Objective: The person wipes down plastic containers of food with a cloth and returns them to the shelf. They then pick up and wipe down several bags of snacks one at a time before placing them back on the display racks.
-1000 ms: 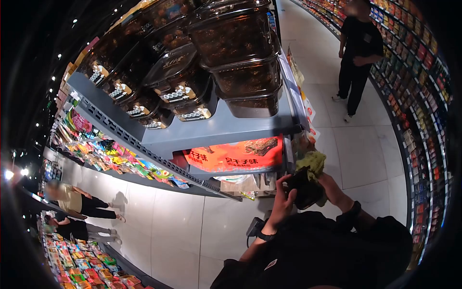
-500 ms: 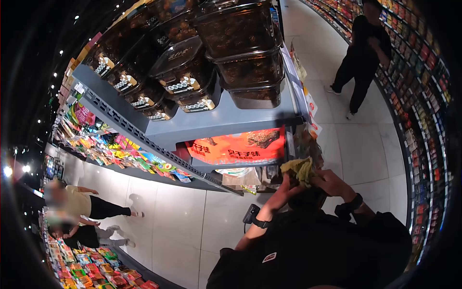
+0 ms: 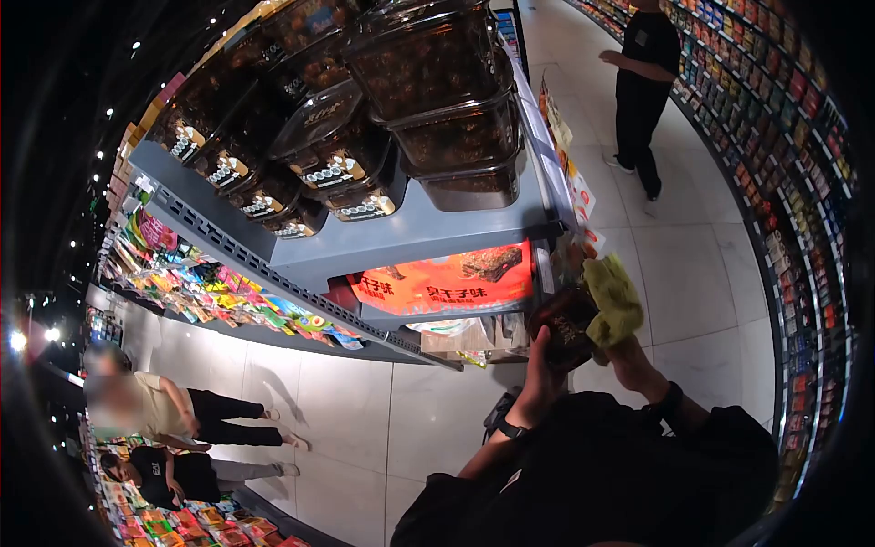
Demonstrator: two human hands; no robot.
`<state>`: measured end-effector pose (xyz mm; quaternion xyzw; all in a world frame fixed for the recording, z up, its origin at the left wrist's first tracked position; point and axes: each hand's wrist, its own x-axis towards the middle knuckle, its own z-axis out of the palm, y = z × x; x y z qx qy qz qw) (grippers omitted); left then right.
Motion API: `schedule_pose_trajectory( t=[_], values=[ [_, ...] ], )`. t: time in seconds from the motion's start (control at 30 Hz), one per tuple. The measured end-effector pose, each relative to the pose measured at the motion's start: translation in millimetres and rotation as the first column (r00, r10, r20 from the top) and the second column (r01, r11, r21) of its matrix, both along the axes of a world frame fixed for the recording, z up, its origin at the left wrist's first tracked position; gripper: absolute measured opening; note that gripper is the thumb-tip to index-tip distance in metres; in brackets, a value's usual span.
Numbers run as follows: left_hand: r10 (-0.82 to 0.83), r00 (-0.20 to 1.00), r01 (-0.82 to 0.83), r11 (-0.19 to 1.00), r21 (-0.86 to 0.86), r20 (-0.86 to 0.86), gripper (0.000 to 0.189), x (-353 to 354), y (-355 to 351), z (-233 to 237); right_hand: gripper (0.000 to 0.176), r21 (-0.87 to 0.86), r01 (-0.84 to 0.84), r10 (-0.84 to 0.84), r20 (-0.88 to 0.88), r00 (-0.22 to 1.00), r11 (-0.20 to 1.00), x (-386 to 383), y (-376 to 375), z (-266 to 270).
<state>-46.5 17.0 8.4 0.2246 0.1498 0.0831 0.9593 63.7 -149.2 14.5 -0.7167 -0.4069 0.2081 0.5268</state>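
My left hand (image 3: 544,366) is closed round a dark, clear-lidded plastic food tub (image 3: 567,326), held tilted in front of my chest with small pale print on its lid. In my right hand (image 3: 631,363) is a crumpled yellow-green cloth (image 3: 614,296), which lies against the tub's right side. Part of my right hand's fingers is hidden behind the cloth. Similar dark tubs (image 3: 433,64) stand stacked on the grey shelf (image 3: 437,223) just beyond my hands.
Red packs (image 3: 442,278) fill the level under the shelf top. Colourful snack bags (image 3: 219,278) hang along its left side. A person in black (image 3: 645,82) stands in the right aisle, beside a long stocked shelf wall (image 3: 775,155). Two people (image 3: 205,415) are at the lower left.
The cloth has moved up and right, and the tub has come into plain view in my left hand. The person in black has shifted up and left. The two people at left have moved too.
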Motion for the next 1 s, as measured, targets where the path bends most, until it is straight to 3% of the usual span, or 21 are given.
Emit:
schedule_pose_trajectory(
  t=[0.03, 0.07, 0.1, 0.13, 0.17, 0.23, 0.3, 0.37, 0.4, 0.47, 0.5, 0.53, 0.57, 0.63, 0.7, 0.77, 0.83, 0.9, 0.93, 0.97, 1.0],
  values=[
    [0.001, 1.000, -0.001, 1.000, 0.001, 0.002, 0.061, -1, 4, 0, 0.037, -0.057, -0.077, 0.055, -0.316, 0.947, 0.995, 8, 0, 7],
    [-0.056, 0.998, 0.052, 0.985, 0.166, 0.023, 0.055, -3, 11, 2, 0.040, 0.033, 0.066, -0.048, -0.388, 0.920, 0.997, 9, 6, 13],
    [-0.113, 0.993, 0.097, 0.940, 0.328, 0.032, 0.050, -5, 17, 5, 0.045, 0.021, 0.008, -0.004, -0.182, 0.983, 1.000, 19, 6, 14],
    [-0.127, 0.990, 0.140, 0.872, 0.469, -0.059, 0.049, -8, 19, 15, 0.045, 0.052, -0.065, 0.080, -0.394, 0.916, 0.997, 23, 4, 19],
    [-0.121, 0.991, 0.135, 0.872, 0.470, -0.059, 0.049, -7, 27, 15, 0.045, 0.096, -0.130, 0.161, -0.582, 0.797, 0.987, 28, 3, 26],
    [-0.226, 0.974, 0.174, 0.669, 0.722, -0.025, 0.053, -3, 43, 18, 0.045, 0.068, -0.215, 0.218, -0.531, 0.819, 0.974, 34, 0, 31],
    [-0.265, 0.962, 0.240, 0.684, 0.689, -0.071, 0.055, -4, 52, 30, 0.045, -0.260, -0.395, 0.201, -0.551, 0.810, 0.881, 30, -2, 50],
    [-0.360, 0.907, 0.406, 0.616, 0.675, -0.217, 0.057, -5, 58, 45, 0.047, -0.283, -0.344, 0.127, -0.579, 0.805, 0.895, 24, 2, 58],
    [-0.355, 0.910, 0.401, 0.618, 0.676, -0.215, 0.057, -9, 56, 52, 0.047, -0.183, -0.335, 0.140, -0.653, 0.745, 0.924, 25, 5, 57],
    [0.044, 0.987, 0.117, 0.456, 0.882, -0.154, 0.059, -18, 53, 75, 0.048, -0.078, -0.318, 0.168, -0.718, 0.676, 0.945, 21, 13, 66],
    [0.047, 0.987, 0.115, 0.452, 0.885, -0.153, 0.059, -26, 50, 94, 0.048, 0.036, -0.225, 0.162, -0.804, 0.572, 0.974, 12, 17, 82],
    [0.152, 0.988, -0.036, 0.023, 0.999, 0.032, 0.061, -37, 46, 115, 0.049, 0.134, -0.113, 0.171, -0.874, 0.455, 0.985, 6, 19, 97],
    [0.167, 0.957, -0.150, -0.416, 0.897, 0.238, 0.062, -48, 40, 130, 0.049, 0.133, -0.114, 0.171, -0.875, 0.453, 0.985, 2, 20, 108],
    [0.199, 0.922, -0.215, -0.450, 0.867, 0.331, 0.064, -63, 23, 142, 0.048, 0.131, -0.077, 0.150, -0.765, 0.627, 0.988, -3, 25, 124],
    [0.220, 0.879, -0.276, -0.491, 0.827, 0.424, 0.065, -70, 17, 137, 0.048, 0.177, -0.002, 0.144, -0.792, 0.594, 0.984, -16, 34, 130],
    [0.205, 0.835, -0.344, -0.528, 0.776, 0.510, 0.058, -73, 23, 125, 0.047, 0.224, 0.073, 0.081, -0.611, 0.788, 0.972, -30, 45, 134],
    [0.135, 0.852, -0.392, -0.478, 0.786, 0.507, 0.058, -75, 39, 121, 0.049, 0.230, 0.155, 0.025, -0.628, 0.778, 0.961, -44, 55, 133],
    [0.264, 0.617, -0.675, -0.308, 0.671, 0.742, 0.056, -66, 45, 115, 0.056, 0.327, 0.145, 0.067, -0.558, 0.827, 0.934, -57, 61, 122],
    [0.241, 0.616, -0.683, -0.310, 0.661, 0.750, 0.054, -70, 58, 124, 0.064, 0.330, 0.096, 0.052, -0.413, 0.909, 0.939, -54, 65, 110],
    [0.211, 0.608, -0.699, -0.314, 0.642, 0.766, 0.055, -74, 72, 131, 0.064, 0.331, 0.097, 0.051, -0.411, 0.910, 0.939, -54, 64, 105],
    [0.289, 0.676, -0.668, -0.148, 0.729, 0.678, 0.055, -78, 85, 133, 0.067, 0.360, 0.104, 0.103, -0.511, 0.853, 0.927, -55, 66, 112]
  ],
)
